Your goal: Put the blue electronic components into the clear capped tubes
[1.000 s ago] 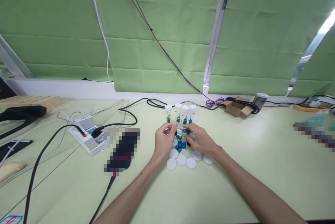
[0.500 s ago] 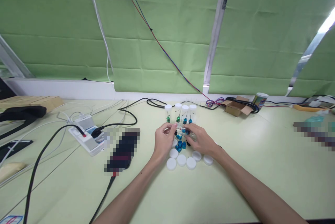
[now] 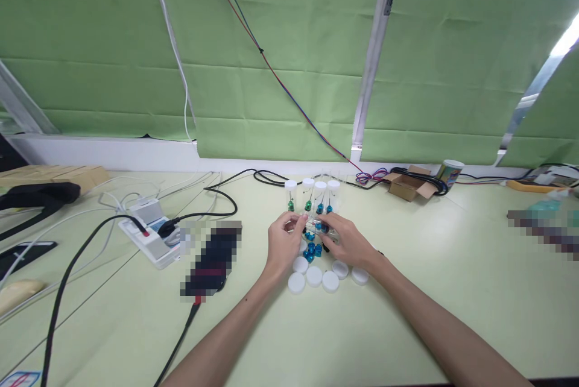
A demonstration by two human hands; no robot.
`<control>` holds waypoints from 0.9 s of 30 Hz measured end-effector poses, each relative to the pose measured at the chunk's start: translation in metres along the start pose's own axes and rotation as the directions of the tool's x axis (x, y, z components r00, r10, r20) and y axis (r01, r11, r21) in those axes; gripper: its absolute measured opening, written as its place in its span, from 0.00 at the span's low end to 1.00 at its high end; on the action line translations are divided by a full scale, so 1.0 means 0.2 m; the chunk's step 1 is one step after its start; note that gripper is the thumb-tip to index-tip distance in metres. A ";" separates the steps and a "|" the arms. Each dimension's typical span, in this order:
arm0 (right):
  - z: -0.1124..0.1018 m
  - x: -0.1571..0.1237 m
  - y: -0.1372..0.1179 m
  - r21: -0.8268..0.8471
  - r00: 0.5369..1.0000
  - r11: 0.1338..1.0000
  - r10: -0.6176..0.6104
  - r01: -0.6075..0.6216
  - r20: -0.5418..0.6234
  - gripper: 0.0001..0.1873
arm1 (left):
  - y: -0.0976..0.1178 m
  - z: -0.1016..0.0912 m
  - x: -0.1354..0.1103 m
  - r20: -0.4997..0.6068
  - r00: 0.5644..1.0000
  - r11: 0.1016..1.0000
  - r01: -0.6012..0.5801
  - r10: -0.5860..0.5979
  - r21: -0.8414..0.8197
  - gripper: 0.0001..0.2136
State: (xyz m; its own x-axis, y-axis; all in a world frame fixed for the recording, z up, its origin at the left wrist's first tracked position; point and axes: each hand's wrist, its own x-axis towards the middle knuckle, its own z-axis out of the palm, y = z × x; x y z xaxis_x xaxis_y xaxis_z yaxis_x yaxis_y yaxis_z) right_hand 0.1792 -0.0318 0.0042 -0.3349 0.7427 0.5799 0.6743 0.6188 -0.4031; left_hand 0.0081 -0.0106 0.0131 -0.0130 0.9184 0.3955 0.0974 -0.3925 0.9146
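My left hand (image 3: 284, 241) is closed, thumb and fingers pinching a clear bottle (image 3: 313, 218) that is mostly hidden by the hands. Facing it, my right hand (image 3: 350, 241) has its fingertips closed on a small blue piece (image 3: 321, 227) beside that bottle. Below and between the hands lies a little heap of blue pieces (image 3: 311, 249). Loose white caps (image 3: 313, 276) are spread on the table closer to me. Just beyond my fingers, several clear bottles with white caps (image 3: 320, 186) stand in a row, with green pieces (image 3: 308, 205) and blue ones inside.
Left of my arm lie a blurred dark phone-like device (image 3: 212, 260) on a cable and a white power strip (image 3: 151, 239). Black cables (image 3: 266, 177) run along the back. An open cardboard box (image 3: 407, 185) and a can (image 3: 449, 174) stand at back right.
Almost nothing differs. Both hands keep their place and grip, with only a very slight shift of the fingers and the blue piece.
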 end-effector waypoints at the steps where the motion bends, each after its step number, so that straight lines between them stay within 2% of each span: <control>1: 0.00 0.00 0.00 -0.001 1.000 1.000 0.000 0.000 0.000 0.17 | 0.00 0.00 0.00 0.001 1.000 1.000 0.002 -0.002 0.003 0.15; 8: 0.00 0.00 0.00 -0.010 1.000 1.000 0.008 -0.007 0.011 0.18 | -0.03 0.00 0.00 0.028 0.996 0.996 -0.082 0.081 0.035 0.13; 18: 0.00 0.00 0.00 -0.015 1.000 1.000 0.005 -0.005 0.008 0.18 | -0.01 0.00 -0.01 0.011 0.991 0.985 -0.130 0.130 0.111 0.12; 27: -0.01 0.00 0.00 -0.019 1.000 1.000 0.010 -0.010 0.016 0.18 | -0.01 -0.01 -0.01 0.039 0.989 0.975 -0.147 0.142 0.165 0.13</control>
State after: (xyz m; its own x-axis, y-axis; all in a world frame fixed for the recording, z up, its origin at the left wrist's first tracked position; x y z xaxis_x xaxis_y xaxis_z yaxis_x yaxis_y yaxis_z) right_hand 0.1793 -0.0327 0.0052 -0.3383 0.7529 0.5645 0.6899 0.6064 -0.3954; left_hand 0.0058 -0.0118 0.0102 0.0397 0.8544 0.5180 0.2606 -0.5093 0.8201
